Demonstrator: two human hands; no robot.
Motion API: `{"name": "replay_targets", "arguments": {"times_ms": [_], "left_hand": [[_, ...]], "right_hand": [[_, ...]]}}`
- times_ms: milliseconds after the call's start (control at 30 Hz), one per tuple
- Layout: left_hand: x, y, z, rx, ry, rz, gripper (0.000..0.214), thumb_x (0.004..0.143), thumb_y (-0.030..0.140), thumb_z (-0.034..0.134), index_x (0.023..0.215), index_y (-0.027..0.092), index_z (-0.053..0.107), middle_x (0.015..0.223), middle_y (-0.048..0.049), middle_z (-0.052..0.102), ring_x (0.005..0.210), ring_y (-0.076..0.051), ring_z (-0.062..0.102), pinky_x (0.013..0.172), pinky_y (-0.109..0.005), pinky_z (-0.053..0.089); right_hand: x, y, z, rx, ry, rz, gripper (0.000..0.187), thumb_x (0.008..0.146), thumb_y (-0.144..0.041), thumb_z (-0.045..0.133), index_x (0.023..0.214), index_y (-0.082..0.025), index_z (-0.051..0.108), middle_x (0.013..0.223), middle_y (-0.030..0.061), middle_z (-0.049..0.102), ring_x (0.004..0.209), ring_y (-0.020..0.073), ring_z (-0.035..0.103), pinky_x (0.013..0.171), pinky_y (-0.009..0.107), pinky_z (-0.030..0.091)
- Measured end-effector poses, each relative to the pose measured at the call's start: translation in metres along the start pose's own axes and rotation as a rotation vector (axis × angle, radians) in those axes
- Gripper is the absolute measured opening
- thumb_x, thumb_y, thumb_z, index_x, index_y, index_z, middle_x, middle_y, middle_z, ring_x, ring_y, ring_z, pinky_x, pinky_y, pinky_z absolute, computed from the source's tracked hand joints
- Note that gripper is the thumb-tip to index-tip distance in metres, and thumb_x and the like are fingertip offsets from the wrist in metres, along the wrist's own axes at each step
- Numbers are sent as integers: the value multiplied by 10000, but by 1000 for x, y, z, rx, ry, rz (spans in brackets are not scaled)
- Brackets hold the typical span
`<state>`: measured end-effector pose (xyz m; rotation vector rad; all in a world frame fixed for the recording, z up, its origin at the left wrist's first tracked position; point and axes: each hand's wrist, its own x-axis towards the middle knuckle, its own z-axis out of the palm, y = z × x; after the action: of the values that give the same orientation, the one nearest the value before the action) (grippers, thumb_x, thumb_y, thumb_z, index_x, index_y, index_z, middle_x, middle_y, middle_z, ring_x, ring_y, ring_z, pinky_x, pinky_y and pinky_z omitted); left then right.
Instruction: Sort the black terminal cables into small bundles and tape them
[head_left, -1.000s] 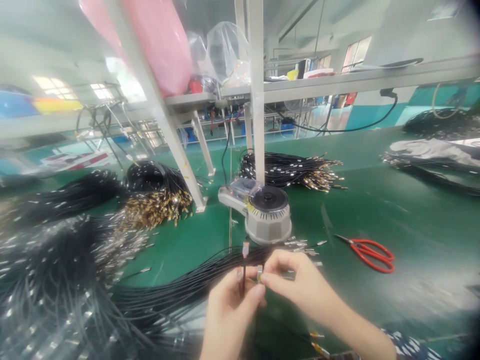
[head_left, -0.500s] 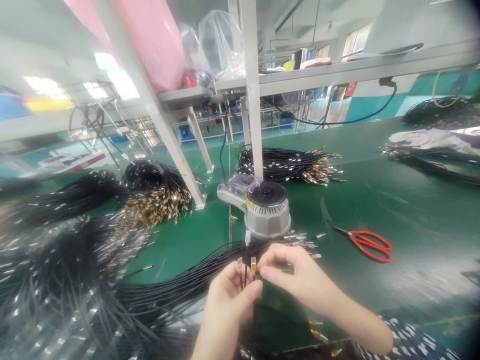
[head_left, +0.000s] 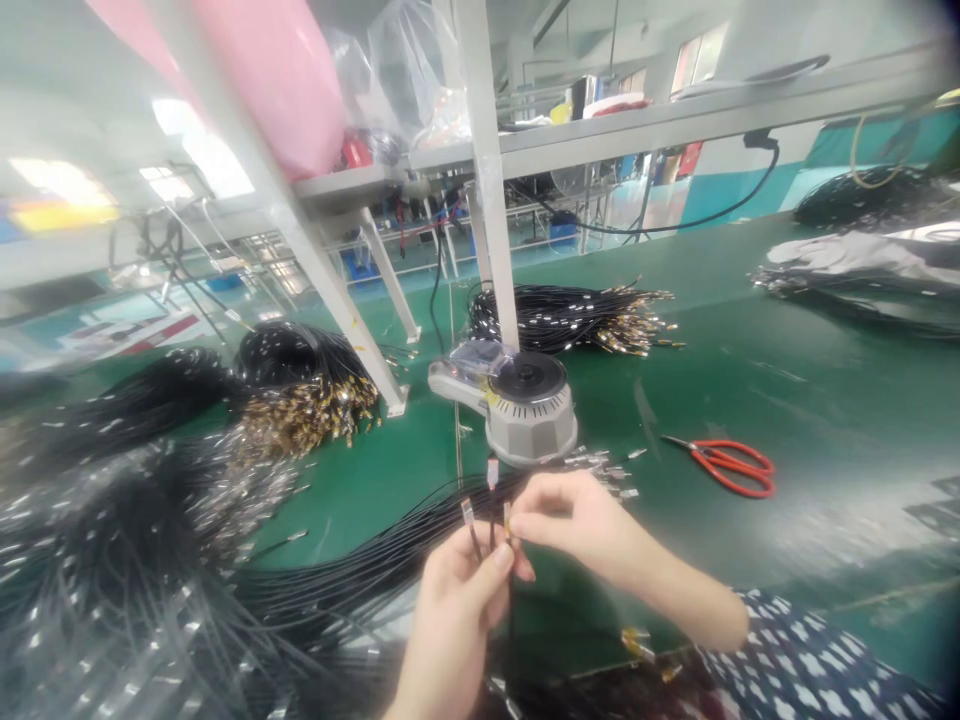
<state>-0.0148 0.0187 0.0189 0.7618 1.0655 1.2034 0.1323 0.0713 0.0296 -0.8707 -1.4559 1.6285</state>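
Note:
My left hand (head_left: 457, 610) is closed round a few thin black cables (head_left: 489, 520), their metal-tipped ends sticking up above my thumb. My right hand (head_left: 581, 525) pinches the tip of one of those cables just above the left hand. Both hands hover over a loose run of black cables (head_left: 375, 560) lying across the green table (head_left: 787, 380). The grey tape dispenser (head_left: 521, 400) stands right behind my hands.
Red-handled scissors (head_left: 724, 465) lie to the right. Bundles of black cables with gold terminals (head_left: 307, 395) sit at the left and behind the dispenser (head_left: 570, 315). A dense cable heap (head_left: 112, 560) fills the lower left. White frame posts (head_left: 487, 180) rise from the table.
The view has tilted down a little, so everything sits higher. My hands stay together on the cable ends; a third cable tip now shows spread to the left above my left thumb.

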Motion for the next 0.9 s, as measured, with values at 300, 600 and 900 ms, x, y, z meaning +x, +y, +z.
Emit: {"name": "replay_targets", "arguments": {"times_ms": [300,600,900], "left_hand": [[0,-1,-1,15,-17,19,280,734,357,768,706,121,620,597,-5,590,434,-20,299,441,-180,198],[1,-6,-1,14,28,23,280,671,335,810,684,133,616,545,-4,601,399,-21,297,405,-169,190],[1,-4,-5,-76,-80,-56,262,706,327,791,675,123,630,519,-18,624,365,1,267,391,-156,195]], "right_hand": [[2,6,5,62,24,-31,188,728,-296,696,650,-164,587,538,-13,629,505,133,582,605,310,490],[-9,-2,13,-136,174,-46,129,703,-132,638,609,-177,563,521,-27,602,552,134,565,621,282,464],[2,11,0,206,-193,-25,258,759,-400,730,714,-175,614,569,-24,632,504,139,619,630,308,501]]}}
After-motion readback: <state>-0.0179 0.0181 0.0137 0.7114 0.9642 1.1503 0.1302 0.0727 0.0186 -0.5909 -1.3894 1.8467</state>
